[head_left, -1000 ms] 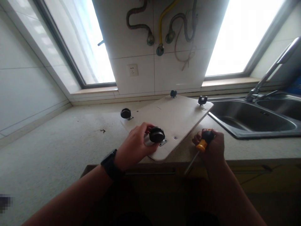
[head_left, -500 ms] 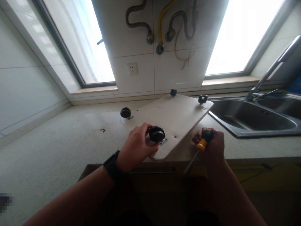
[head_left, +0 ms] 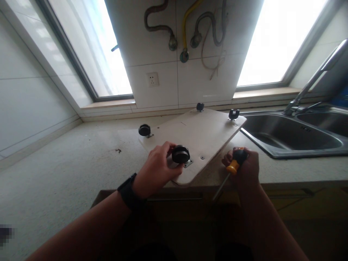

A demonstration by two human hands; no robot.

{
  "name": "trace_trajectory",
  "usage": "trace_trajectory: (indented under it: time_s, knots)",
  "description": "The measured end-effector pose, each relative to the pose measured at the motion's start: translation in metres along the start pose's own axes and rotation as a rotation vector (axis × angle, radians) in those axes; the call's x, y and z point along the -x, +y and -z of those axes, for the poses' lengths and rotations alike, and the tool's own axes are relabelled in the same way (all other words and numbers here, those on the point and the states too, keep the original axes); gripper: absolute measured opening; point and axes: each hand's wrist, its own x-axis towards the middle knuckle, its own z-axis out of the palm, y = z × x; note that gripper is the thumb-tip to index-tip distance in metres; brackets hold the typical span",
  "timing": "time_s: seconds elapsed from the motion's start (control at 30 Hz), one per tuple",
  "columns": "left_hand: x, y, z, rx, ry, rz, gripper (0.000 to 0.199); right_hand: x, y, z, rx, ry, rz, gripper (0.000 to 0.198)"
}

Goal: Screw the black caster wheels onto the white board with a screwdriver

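Note:
A white board point(head_left: 187, 134) with rounded corners lies on the countertop, with black casters standing up at its corners. My left hand point(head_left: 159, 163) grips the nearest caster point(head_left: 180, 154), thumb in front and fingers behind; its metal plate rests on the board. The left caster point(head_left: 144, 129), the back caster point(head_left: 200, 107) and the right caster point(head_left: 233, 114) stand untouched. Beside the board's right edge, my right hand point(head_left: 246, 166) is closed around a screwdriver point(head_left: 233, 167) with a yellow and black handle. Its shaft slants down to the left, past the counter's front edge, apart from the board.
A steel double sink point(head_left: 296, 136) with a faucet point(head_left: 304, 87) is set in at the right. Small dark bits, perhaps screws point(head_left: 118, 150), lie on the countertop point(head_left: 67, 170) at left. Pipes point(head_left: 185, 32) and a socket point(head_left: 152, 79) are on the tiled wall.
Hardly anything differs. The view has shifted very slightly, and both hands keep their holds on the caster and the screwdriver.

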Motion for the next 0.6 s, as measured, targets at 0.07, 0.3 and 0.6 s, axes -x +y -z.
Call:
trace_trajectory:
  time_s: [0.07, 0.3, 0.6]
  knots:
    - [0.0, -0.001, 0.0, -0.037, -0.004, 0.011, 0.045, 0.0, 0.001, 0.001, -0.002, -0.001, 0.0, 0.02]
    - [0.002, -0.002, 0.004, -0.075, -0.041, 0.027, 0.052, 0.0, 0.0, 0.001, -0.009, -0.008, -0.005, 0.019]
    - [0.021, -0.013, 0.015, -0.121, 0.072, 0.014, 0.039, -0.001, -0.003, 0.004, -0.061, 0.024, -0.031, 0.021]
